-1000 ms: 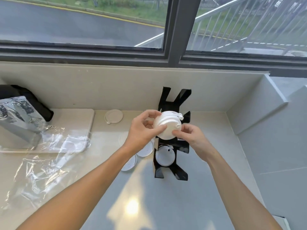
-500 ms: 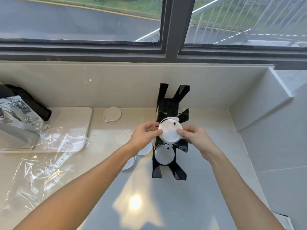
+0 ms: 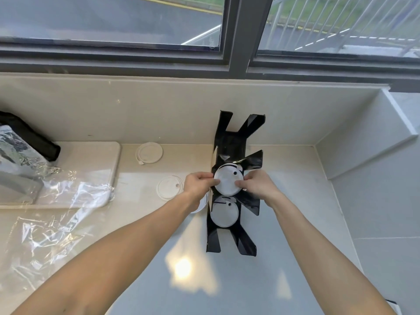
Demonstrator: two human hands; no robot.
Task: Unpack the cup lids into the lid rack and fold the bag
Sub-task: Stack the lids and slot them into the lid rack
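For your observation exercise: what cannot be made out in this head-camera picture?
- Head view: how many lids the stack holds; only its top face shows, both hands cover its sides.
- Lid under the left hand: mostly hidden by the wrist.
- Foil bag: cut off by the left edge.

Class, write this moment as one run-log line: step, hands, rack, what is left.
step: seating lids in rack | hands: left and right both grip stack | rack: near slot filled | left: loose lids, bag unfolded

White lid stack (image 3: pixel 228 183) sitting in the black lid rack's (image 3: pixel 230 142) middle slot, another stack (image 3: pixel 224 214) filling the slot below, three loose lids lying flat on the tabletop (image 3: pixel 141 258) — clear bag (image 3: pixel 45 228) lying crumpled, unfolded, far left.
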